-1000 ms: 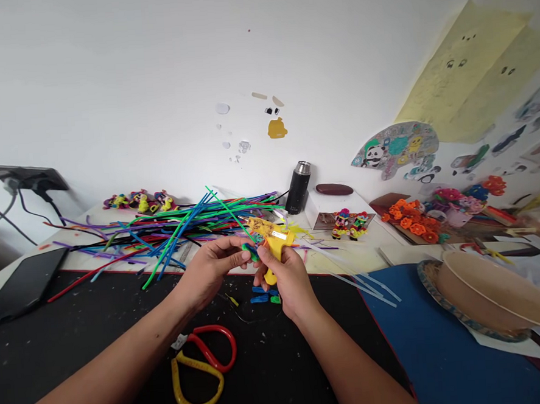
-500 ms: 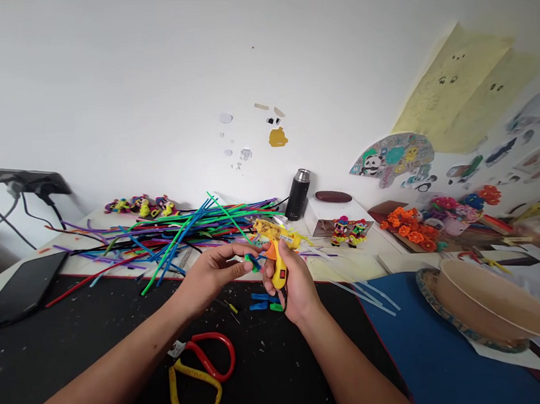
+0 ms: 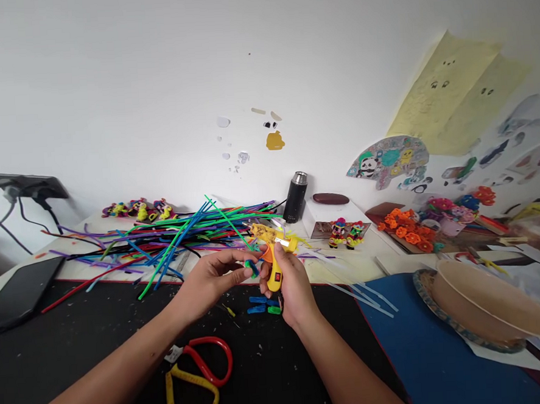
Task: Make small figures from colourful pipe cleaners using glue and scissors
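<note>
My right hand (image 3: 296, 286) is wrapped round the handle of a yellow hot glue gun (image 3: 275, 272), its body pointing left and stained brown near the nozzle. Between thumb and fingers, my left hand (image 3: 211, 282) pinches a small green and blue piece of pipe cleaner (image 3: 252, 267) close to the gun's trigger side. Whether the nozzle touches the piece I cannot tell. Below the hands, several short folded blue and green pipe cleaner pieces (image 3: 258, 308) lie on the black mat (image 3: 121, 314). Scissors (image 3: 202, 377) with one red and one yellow handle lie nearer to me.
Long coloured pipe cleaners (image 3: 193, 225) are heaped behind my hands. A black flask (image 3: 296, 197) stands by a white box (image 3: 328, 213). Two small figures (image 3: 345, 233) stand before it. Clear glue sticks (image 3: 365, 298), a large bowl (image 3: 490, 298) and a phone (image 3: 22, 293) lie around.
The view has shifted slightly, so most things sit a little further left and lower. The green and blue piece has turned a little in my left fingers; both grips stay the same.
</note>
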`<state>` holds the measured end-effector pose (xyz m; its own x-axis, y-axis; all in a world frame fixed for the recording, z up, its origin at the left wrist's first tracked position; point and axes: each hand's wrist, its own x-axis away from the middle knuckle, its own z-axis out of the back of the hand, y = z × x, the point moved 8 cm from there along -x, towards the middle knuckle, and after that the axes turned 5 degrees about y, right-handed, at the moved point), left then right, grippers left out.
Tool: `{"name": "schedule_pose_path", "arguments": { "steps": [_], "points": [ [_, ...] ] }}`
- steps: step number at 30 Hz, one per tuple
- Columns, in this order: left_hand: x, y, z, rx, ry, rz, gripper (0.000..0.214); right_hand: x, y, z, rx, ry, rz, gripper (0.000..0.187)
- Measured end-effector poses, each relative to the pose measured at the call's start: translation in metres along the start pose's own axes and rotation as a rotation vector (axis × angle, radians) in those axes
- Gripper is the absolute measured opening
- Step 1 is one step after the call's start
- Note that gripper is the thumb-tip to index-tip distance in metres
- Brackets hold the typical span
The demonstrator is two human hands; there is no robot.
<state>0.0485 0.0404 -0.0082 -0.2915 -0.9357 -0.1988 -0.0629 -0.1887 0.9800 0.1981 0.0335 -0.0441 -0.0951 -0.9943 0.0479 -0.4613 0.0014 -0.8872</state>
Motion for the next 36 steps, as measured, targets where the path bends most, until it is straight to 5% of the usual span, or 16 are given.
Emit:
{"name": "schedule_pose_path", "arguments": {
  "steps": [11, 17, 26, 30, 36],
  "points": [
    [0.017, 0.018, -0.02, -0.35, -0.108, -0.199, 0.016, 0.0, 0.0, -0.001, 0.01, -0.009, -0.01, 0.07],
    [0.011, 0.013, -0.016, -0.242, -0.128, -0.106, 0.019, 0.004, 0.001, -0.004, 0.02, -0.032, -0.041, 0.066],
    [-0.013, -0.017, 0.052, 0.284, 0.389, 0.109, 0.04, 0.005, -0.006, -0.001, 0.043, -0.008, -0.007, 0.063],
    [-0.017, -0.026, 0.065, 0.41, 0.452, 0.163, 0.047, 0.005, -0.006, -0.001, 0.059, -0.024, 0.002, 0.061],
    [-0.017, -0.02, 0.069, 0.318, 0.433, 0.107, 0.043, 0.007, 0.0, -0.004, 0.204, -0.066, 0.032, 0.069]
  ]
}}
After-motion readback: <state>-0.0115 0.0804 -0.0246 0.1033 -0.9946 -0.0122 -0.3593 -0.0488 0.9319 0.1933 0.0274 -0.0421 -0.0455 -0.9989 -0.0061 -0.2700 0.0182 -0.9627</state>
